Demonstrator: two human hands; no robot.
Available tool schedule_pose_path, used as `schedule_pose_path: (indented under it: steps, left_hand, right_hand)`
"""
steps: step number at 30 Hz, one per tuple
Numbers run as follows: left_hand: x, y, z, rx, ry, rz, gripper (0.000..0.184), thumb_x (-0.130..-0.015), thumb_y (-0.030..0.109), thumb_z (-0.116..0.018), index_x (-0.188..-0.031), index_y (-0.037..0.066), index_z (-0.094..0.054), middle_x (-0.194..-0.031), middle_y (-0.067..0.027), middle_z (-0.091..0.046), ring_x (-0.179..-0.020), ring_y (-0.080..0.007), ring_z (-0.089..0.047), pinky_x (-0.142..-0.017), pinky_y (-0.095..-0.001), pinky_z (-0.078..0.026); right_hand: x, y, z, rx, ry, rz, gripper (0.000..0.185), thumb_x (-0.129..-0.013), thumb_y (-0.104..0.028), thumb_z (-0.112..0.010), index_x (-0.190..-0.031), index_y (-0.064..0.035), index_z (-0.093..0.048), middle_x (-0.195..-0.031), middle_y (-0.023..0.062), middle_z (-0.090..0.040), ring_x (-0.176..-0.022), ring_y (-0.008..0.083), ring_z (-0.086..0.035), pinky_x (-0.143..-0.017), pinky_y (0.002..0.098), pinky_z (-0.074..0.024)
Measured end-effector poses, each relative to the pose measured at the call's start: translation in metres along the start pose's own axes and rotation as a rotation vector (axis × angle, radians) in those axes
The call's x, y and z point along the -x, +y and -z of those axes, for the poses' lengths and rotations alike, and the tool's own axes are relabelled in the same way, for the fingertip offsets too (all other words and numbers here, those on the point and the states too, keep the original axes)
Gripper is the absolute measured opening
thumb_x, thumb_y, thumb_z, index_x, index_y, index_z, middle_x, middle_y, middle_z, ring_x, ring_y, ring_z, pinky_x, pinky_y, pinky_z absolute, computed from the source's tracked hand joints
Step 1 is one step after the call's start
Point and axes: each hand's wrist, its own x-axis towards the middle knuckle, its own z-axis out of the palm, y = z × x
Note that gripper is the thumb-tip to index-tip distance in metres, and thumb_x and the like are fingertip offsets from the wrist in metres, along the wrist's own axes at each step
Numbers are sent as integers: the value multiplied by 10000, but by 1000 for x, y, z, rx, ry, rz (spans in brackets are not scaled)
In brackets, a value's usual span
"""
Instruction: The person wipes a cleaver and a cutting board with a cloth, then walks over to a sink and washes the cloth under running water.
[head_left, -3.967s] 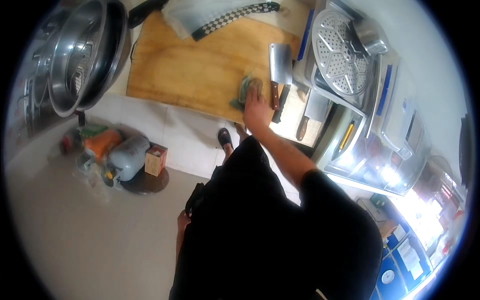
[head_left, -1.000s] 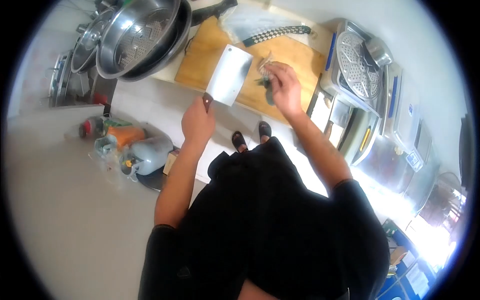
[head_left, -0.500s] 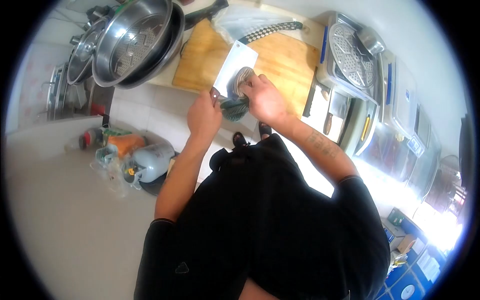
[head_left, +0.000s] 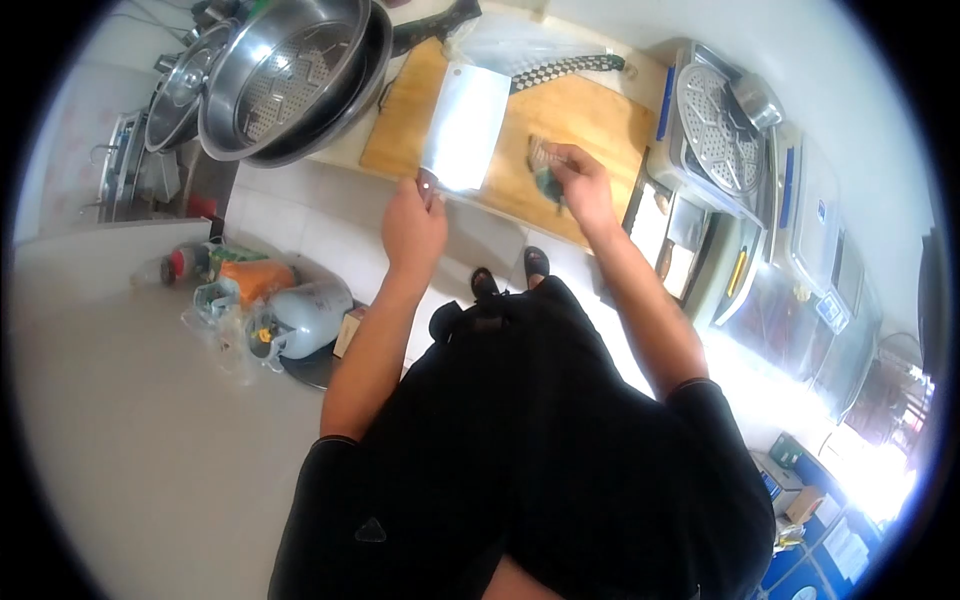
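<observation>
My left hand [head_left: 413, 228] is closed around the dark handle of a cleaver [head_left: 468, 125]. The broad, shiny blade points away from me, over the left part of a wooden cutting board [head_left: 603, 115]. To the right of the blade, my right hand [head_left: 584, 187] pinches a small striped, greenish cloth [head_left: 544, 170] above the board, apart from the cleaver. A black-and-white checkered strip [head_left: 565, 68] lies along the far side of the board, beside a clear plastic bag [head_left: 500, 42].
Large steel pans [head_left: 290, 80] overhang the board's left side. On the right stand a round perforated steel plate [head_left: 712, 130] in a container and another knife [head_left: 682, 235]. A gas cylinder [head_left: 312, 318] and bags are on the floor at left.
The cloth, which was against the cleaver blade, has moved off to the right with my right hand. The blade is now fully uncovered, still in my left hand.
</observation>
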Motion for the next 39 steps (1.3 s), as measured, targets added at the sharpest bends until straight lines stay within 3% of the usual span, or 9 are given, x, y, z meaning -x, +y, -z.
schedule_pose_path:
  steps: [1,2,4,5,10,15,21,29,39]
  left_hand:
    - [2,2,-1,6,10,-3,315,-874,218,-724,-969,-28,-553,-863,-260,-664,-825,-468,-641,-733,-534,-482]
    - [5,5,-1,6,5,-6,315,-874,218,-724,-969,-28,-553,-863,-260,-664,-825,-468,-641,-733,-534,-482]
    - [6,11,-2,4,42,-62,305,-877,214,-718,-964,-22,-545,-866,-255,-663,-823,-464,-640,-726,-536,-478]
    - [6,14,-1,5,37,-70,305,-877,214,-718,-964,-22,-545,-866,-255,-663,-823,-464,-640,-726,-536,-478]
    - [6,25,1,-37,50,-66,260,-897,191,-681,-996,-6,-544,-866,-244,-660,-821,-463,-639,-712,-541,-472]
    - [9,33,6,-54,55,-81,227,-909,186,-658,-1008,15,-548,-894,-234,-668,-836,-454,-648,-719,-541,-485]
    - [10,37,9,-46,59,-105,200,-936,180,-619,-1054,29,-562,-934,-228,-673,-856,-448,-652,-726,-542,-494]
    - [10,35,6,-66,44,-100,213,-949,177,-604,-1098,30,-571,-937,-231,-675,-859,-447,-655,-727,-545,-496]
    - [11,36,-1,-45,58,-115,180,-924,166,-628,-1028,34,-563,-892,-218,-668,-829,-445,-656,-713,-545,-497]
  right_hand:
    - [-1,3,-11,-183,-30,36,280,-954,-79,-600,-1215,-32,-690,-1103,96,-696,-938,181,-641,-854,336,-522]
    - [0,6,-20,-185,-25,34,280,-954,-79,-600,-1215,-32,-690,-1103,96,-696,-938,181,-641,-854,336,-522]
    - [9,-11,-43,-667,-139,-91,309,-963,-84,-614,-1251,27,-637,-1103,98,-691,-1006,180,-632,-925,313,-488]
    - [9,-13,-48,-722,-198,-103,320,-967,-97,-635,-1251,48,-611,-1118,89,-687,-1046,158,-615,-965,302,-459]
    - [9,-17,-64,-645,-147,-5,254,-938,-87,-675,-1157,36,-640,-1049,74,-703,-972,144,-636,-902,292,-487]
    - [4,-18,-70,-380,-32,29,327,-874,-118,-752,-1134,47,-641,-941,68,-710,-825,149,-656,-758,275,-526]
    - [-1,-16,-74,-240,51,55,232,-834,-102,-716,-1012,45,-689,-857,80,-702,-758,146,-650,-692,295,-539]
    - [1,-25,-68,-322,-22,67,155,-841,-51,-685,-959,49,-680,-832,99,-712,-709,146,-664,-659,289,-545]
    - [1,-19,-61,-342,-29,90,110,-849,-14,-664,-934,57,-661,-848,112,-722,-724,155,-682,-658,296,-554]
